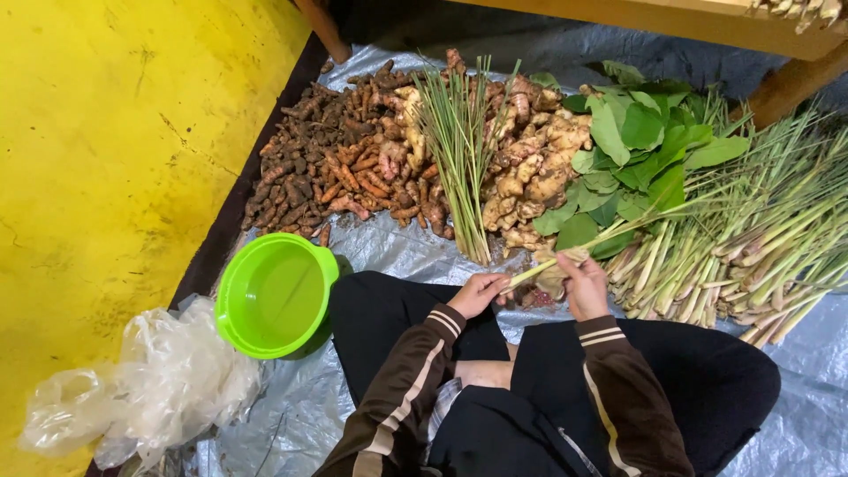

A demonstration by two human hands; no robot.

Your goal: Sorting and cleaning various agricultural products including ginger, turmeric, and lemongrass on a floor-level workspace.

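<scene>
While the person sits cross-legged on a grey tarp, both hands grip one lemongrass stalk over the knees. Left hand has its fingers closed on the cut end; right hand has its fingers wrapped further along. Just beyond lie a lemongrass pile, green leaves, ginger and turmeric roots. A green bowl sits left.

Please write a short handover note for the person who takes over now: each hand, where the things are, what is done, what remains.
Left hand: grips the base end of one lemongrass stalk.
Right hand: holds the same stalk further up, with a dry husk at the fingers.
Nearby: lemongrass pile on the right, green leaves, ginger, turmeric roots, green basin, which looks empty.
Done: cannot tell.
Left: the pile of stalks lies beside the hands.
</scene>
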